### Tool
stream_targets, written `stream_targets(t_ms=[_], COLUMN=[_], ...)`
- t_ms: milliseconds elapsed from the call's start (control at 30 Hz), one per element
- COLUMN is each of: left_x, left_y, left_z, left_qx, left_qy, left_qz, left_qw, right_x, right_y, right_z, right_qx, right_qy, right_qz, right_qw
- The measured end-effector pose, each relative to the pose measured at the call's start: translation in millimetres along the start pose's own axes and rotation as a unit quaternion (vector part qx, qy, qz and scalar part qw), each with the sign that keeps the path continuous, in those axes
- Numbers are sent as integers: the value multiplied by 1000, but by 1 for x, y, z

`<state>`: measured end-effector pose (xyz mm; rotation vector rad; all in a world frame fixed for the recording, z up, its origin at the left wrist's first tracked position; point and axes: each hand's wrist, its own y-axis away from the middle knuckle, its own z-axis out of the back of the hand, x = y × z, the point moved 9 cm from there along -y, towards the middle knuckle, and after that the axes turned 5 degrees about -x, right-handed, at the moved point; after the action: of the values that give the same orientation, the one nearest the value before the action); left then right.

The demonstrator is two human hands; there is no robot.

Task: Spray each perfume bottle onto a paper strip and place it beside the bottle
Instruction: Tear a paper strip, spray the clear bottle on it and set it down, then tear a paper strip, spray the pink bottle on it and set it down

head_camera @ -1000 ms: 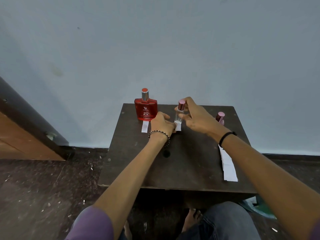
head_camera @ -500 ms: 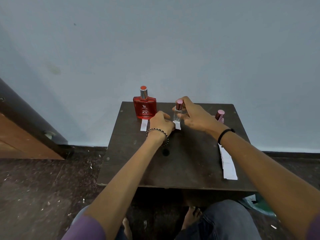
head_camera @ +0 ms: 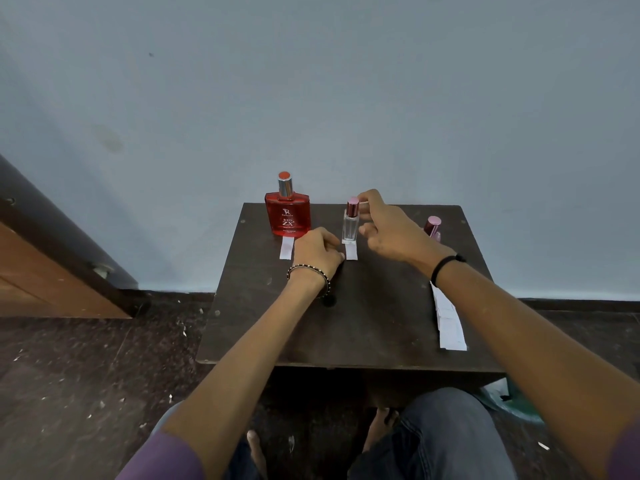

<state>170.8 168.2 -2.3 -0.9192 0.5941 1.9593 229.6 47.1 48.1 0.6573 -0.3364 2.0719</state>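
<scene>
A clear perfume bottle (head_camera: 349, 227) with a pink cap stands upright at the back of the dark table (head_camera: 363, 323). A white paper strip (head_camera: 352, 251) lies flat in front of it. My right hand (head_camera: 391, 230) hovers just right of this bottle with fingers spread, the index tip beside the cap. My left hand (head_camera: 317, 251) rests curled on the table, a fingertip at the strip's left edge. A red perfume bottle (head_camera: 286, 216) stands at the back left with its own strip (head_camera: 286, 247) in front. A third pink-capped bottle (head_camera: 433, 228) is partly hidden behind my right wrist.
A stack of spare white paper strips (head_camera: 448, 323) lies along the table's right side under my right forearm. A pale wall rises right behind the bottles. A wooden door (head_camera: 52, 271) is at the left. My knees sit under the table's front edge.
My right hand has let go of the clear bottle, which now stands on its own. My left hand has slid slightly left, uncovering the strip in front of the bottle.
</scene>
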Motion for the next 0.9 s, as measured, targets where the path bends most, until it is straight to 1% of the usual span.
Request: stream_targets(t_ms=[167, 267, 367, 467, 567, 633, 667, 733, 800, 900], left_x=[-7, -11, -22, -35, -48, -57, -61, -68, -71, -73], left_y=[23, 46, 71, 95, 116, 128, 133, 142, 147, 146], left_z=[4, -1, -12, -31, -50, -62, -67, -78, -89, -96], left_qx=[-14, -2, 28, 69, 105, 133, 149, 182, 205, 196], left_qy=[14, 23, 22, -3, -15, -3, 2, 1, -8, -2], left_qz=[-11, -16, -41, -82, -132, -160, -172, -192, -198, -191], left_qw=[1000, 1000, 999, 994, 986, 978, 974, 965, 958, 962], right_x=[3, 3, -3, -21, -48, -66, -75, -90, -99, -104], right_y=[28, 52, 81, 111, 139, 155, 161, 173, 181, 186], right_z=[15, 18, 13, 12, 23, 33, 36, 36, 34, 35], right_qx=[-34, -54, -52, -52, -74, -84, -79, -43, -13, -16], right_qy=[-11, -15, -20, -23, -12, 9, 21, 42, 37, 7], right_qz=[-1, -2, -1, -7, -24, -38, -49, -68, -69, -65], right_qw=[999, 998, 998, 998, 997, 996, 995, 996, 997, 998])
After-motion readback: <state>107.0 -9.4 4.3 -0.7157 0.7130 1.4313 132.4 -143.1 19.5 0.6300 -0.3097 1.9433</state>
